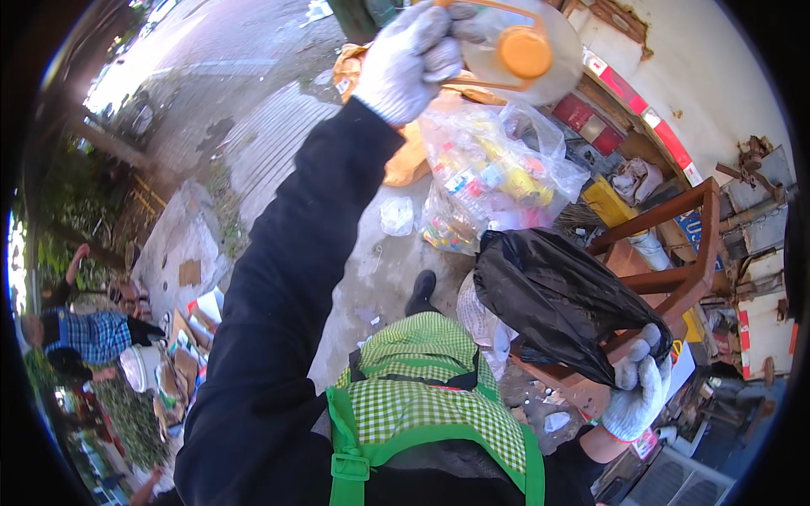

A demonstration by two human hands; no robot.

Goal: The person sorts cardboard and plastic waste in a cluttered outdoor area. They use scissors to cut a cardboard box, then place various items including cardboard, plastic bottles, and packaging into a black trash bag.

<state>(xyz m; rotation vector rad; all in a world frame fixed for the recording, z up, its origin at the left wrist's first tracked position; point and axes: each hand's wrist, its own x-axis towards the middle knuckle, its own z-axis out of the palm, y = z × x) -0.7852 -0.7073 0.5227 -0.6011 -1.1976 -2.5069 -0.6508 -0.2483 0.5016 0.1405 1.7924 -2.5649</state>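
My left hand (405, 63), in a white knit glove, is raised at the top with its fingers wrapped round the orange handle of a translucent plastic jug (523, 52). The jug has an orange cap facing me. Lower right, my right hand (637, 384), gloved too, grips the edge of a black plastic bag (553, 295). Below the jug stands a clear plastic bag (489, 169) filled with colourful bottles. An orange sack (409, 156) shows behind it, and a white woven sack (481, 312) is partly covered by the black bag.
A brown wooden frame (700, 244) stands beside the black bag. At right is a white vehicle body (717, 76) with a red-and-white strip. Cardboard scraps (181, 363) and a white bucket (139, 367) lie left, near a person in a checked shirt (89, 331).
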